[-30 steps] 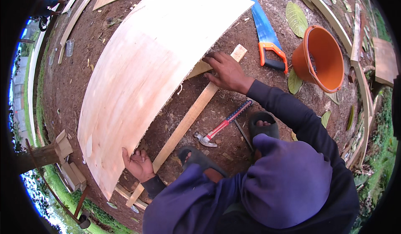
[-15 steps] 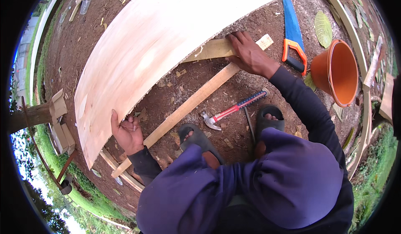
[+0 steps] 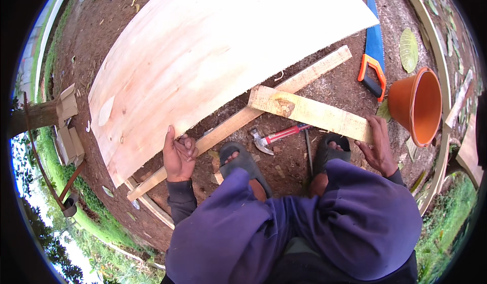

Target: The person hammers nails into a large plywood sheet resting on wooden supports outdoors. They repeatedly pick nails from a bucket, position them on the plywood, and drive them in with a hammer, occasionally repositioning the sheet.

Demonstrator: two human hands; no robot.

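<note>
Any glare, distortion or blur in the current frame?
Head view, top: glare bleaches much of the large, pale plywood sheet; head view, right: the long, pale wooden rail looks curved, as fisheye bends edges; head view, upper right: the blue-bladed, orange-handled handsaw looks fairly sharp.

Left grip [image 3: 180, 155] curls palm-up; right grip [image 3: 378, 147], partly hidden, seems clamped.

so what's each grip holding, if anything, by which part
The right-hand grip holds the short board by its right end. The left-hand grip is at the near edge of the plywood; any hold is unclear.
</note>
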